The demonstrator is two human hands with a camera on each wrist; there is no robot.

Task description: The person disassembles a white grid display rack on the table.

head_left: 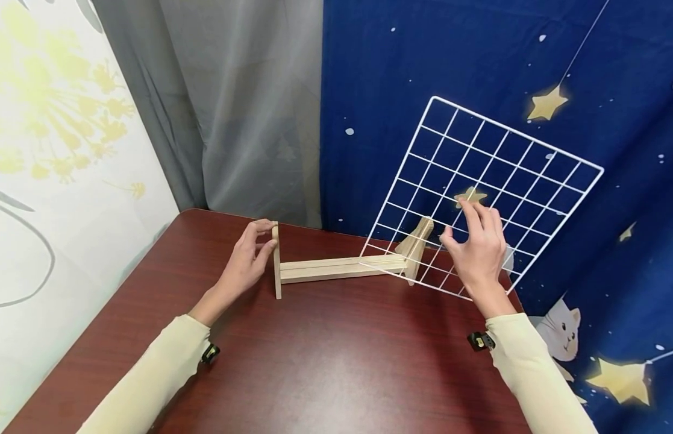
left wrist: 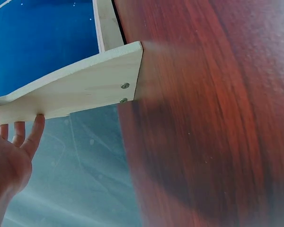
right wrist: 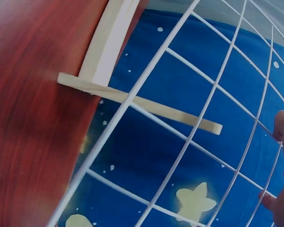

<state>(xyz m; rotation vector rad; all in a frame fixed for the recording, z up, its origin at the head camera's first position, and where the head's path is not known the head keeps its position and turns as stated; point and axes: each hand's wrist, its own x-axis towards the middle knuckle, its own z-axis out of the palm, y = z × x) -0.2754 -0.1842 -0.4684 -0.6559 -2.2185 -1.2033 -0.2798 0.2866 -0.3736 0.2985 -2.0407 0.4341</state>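
Note:
A pale wooden stand (head_left: pixel 336 269) rests on the table, with a long crossbar between two tapered end pieces. My left hand (head_left: pixel 246 253) pinches the upper end of the left end piece (head_left: pixel 277 268) between thumb and fingers. Two metal screw heads (left wrist: pixel 125 86) show low on that piece's outer face in the left wrist view. My right hand (head_left: pixel 479 250) holds a white wire grid panel (head_left: pixel 508 130) by its inner wires, tilted above the stand's right end. Through the mesh, the right end piece (right wrist: pixel 165 111) shows in the right wrist view.
The dark red-brown table (head_left: pixel 325 361) has its back edge close behind the stand. A grey curtain (head_left: pixel 260 120) and a blue star-printed curtain (head_left: pixel 369 60) hang behind it. On the left stands a white panel with yellow flowers (head_left: pixel 59 120).

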